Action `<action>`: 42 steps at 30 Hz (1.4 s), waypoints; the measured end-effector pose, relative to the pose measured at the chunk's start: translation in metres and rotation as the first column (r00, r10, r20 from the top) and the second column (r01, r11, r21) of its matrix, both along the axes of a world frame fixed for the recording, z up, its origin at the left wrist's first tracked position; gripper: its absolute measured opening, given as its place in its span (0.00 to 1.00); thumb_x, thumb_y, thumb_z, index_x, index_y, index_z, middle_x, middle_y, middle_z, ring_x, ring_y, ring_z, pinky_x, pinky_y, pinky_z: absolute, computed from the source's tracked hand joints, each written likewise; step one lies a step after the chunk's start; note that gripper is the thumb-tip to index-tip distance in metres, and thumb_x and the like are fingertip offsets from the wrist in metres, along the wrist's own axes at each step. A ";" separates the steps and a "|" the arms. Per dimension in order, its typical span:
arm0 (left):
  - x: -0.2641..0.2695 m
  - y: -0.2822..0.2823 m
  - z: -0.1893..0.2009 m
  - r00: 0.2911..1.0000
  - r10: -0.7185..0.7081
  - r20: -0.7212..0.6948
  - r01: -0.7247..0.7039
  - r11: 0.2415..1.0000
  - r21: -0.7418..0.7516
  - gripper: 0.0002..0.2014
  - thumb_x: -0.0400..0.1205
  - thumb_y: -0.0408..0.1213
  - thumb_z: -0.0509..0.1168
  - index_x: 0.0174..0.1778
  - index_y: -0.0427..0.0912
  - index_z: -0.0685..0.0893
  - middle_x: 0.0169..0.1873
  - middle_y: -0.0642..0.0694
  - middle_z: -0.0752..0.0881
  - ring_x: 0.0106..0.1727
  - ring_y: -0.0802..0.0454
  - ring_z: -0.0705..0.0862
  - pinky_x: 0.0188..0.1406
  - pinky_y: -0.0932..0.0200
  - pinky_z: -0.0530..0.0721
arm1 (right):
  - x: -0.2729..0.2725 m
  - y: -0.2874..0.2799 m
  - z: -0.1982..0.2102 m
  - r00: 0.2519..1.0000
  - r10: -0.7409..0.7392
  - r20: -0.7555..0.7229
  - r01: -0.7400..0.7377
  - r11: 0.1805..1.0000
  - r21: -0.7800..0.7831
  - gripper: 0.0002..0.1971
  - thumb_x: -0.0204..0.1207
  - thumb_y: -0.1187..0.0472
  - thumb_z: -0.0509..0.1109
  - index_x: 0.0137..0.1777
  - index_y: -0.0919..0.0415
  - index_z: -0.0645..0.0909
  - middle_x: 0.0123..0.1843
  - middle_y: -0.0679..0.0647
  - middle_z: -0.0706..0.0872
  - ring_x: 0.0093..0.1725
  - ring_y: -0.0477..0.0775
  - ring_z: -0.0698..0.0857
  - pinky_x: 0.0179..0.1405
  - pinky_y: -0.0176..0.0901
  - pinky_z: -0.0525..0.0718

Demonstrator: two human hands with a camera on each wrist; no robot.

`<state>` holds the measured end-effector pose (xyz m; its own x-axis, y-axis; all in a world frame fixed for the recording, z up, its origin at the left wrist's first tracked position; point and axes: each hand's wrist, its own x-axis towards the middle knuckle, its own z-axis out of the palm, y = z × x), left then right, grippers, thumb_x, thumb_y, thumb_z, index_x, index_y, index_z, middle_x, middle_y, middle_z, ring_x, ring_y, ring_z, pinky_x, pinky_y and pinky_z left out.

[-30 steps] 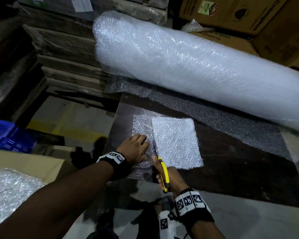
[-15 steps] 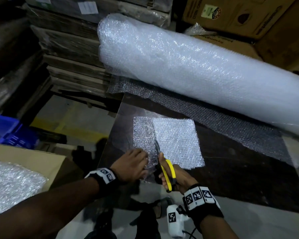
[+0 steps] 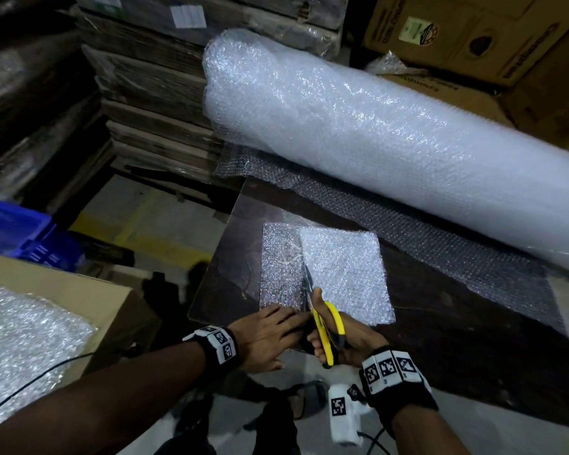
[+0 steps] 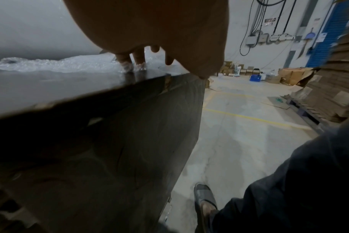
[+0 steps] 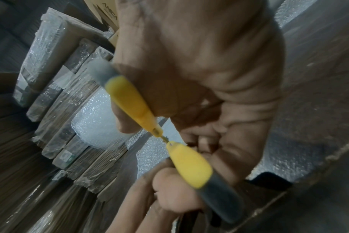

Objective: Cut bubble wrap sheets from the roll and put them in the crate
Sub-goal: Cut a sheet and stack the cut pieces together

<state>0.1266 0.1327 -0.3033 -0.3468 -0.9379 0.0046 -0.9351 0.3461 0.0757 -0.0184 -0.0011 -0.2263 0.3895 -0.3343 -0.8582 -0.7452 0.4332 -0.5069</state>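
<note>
Left hand [image 3: 270, 339] flat, fingers [image 4: 138, 60] straight and close together, pressing down the near edge of the bubble wrap sheet [image 3: 326, 274] on the table [image 3: 473, 323]. Right hand [image 3: 345, 343] gripping yellow-handled scissors [image 3: 326, 330], handles apart, blades in the sheet just beyond the left fingertips. Bubble wrap roll [image 3: 391, 133] well beyond both hands; box [image 3: 63, 290] of cut wrap left of the left hand.

Behind the dark table [image 3: 440, 339] I see wrapped stacks of flattened cardboard [image 3: 151, 93] and printed cartons [image 3: 467, 34]. Blue bin [image 3: 10, 224] at far left. Yellow floor line [image 4: 249, 117]; sandalled foot [image 4: 204, 198].
</note>
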 end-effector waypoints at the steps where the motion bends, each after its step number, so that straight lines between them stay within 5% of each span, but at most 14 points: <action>1: -0.001 -0.002 0.001 1.000 0.006 0.004 -0.006 1.000 0.000 0.41 0.72 0.66 0.68 0.75 0.42 0.71 0.80 0.40 0.66 0.73 0.38 0.72 0.71 0.43 0.76 | 0.000 -0.001 0.000 1.000 0.003 0.004 -0.003 1.000 0.015 0.43 0.63 0.18 0.63 0.44 0.65 0.78 0.30 0.60 0.82 0.27 0.57 0.82 0.29 0.46 0.83; 12: -0.007 -0.010 0.002 1.000 0.001 0.021 -0.002 1.000 0.026 0.43 0.75 0.65 0.66 0.81 0.44 0.63 0.83 0.41 0.61 0.69 0.33 0.72 0.67 0.42 0.76 | -0.008 -0.012 0.005 0.999 0.017 0.043 -0.018 1.000 0.017 0.44 0.62 0.18 0.65 0.49 0.64 0.77 0.31 0.59 0.80 0.26 0.57 0.80 0.27 0.46 0.82; 18: -0.007 -0.010 0.003 1.000 0.022 0.020 -0.022 0.999 0.046 0.39 0.76 0.61 0.68 0.78 0.45 0.67 0.85 0.38 0.56 0.69 0.33 0.72 0.65 0.43 0.78 | -0.011 -0.016 0.006 0.999 0.023 0.026 -0.023 1.000 0.007 0.46 0.60 0.17 0.67 0.50 0.65 0.78 0.35 0.61 0.82 0.30 0.58 0.82 0.31 0.48 0.83; 24: -0.010 -0.012 0.007 0.999 0.032 0.035 -0.033 0.999 0.041 0.35 0.75 0.62 0.68 0.74 0.46 0.71 0.83 0.40 0.62 0.66 0.37 0.73 0.63 0.45 0.77 | -0.011 -0.017 0.007 0.999 0.036 0.022 -0.036 0.999 0.000 0.50 0.59 0.17 0.68 0.57 0.67 0.80 0.34 0.61 0.81 0.27 0.57 0.81 0.26 0.45 0.82; 34: -0.014 -0.018 0.009 0.998 0.056 0.039 -0.059 0.995 0.082 0.40 0.74 0.65 0.66 0.77 0.45 0.68 0.76 0.43 0.68 0.66 0.36 0.72 0.60 0.42 0.77 | -0.018 -0.005 -0.017 0.999 0.014 -0.051 -0.019 0.994 -0.109 0.51 0.44 0.13 0.70 0.36 0.67 0.82 0.29 0.61 0.81 0.25 0.59 0.81 0.27 0.43 0.81; 42: -0.017 -0.015 0.014 0.998 0.061 0.029 -0.064 0.991 0.115 0.38 0.71 0.63 0.67 0.72 0.45 0.69 0.73 0.42 0.71 0.67 0.34 0.72 0.59 0.41 0.76 | -0.012 0.004 -0.021 0.998 -0.057 0.014 0.058 0.980 -0.188 0.38 0.60 0.23 0.72 0.30 0.65 0.79 0.24 0.59 0.78 0.20 0.56 0.78 0.21 0.39 0.76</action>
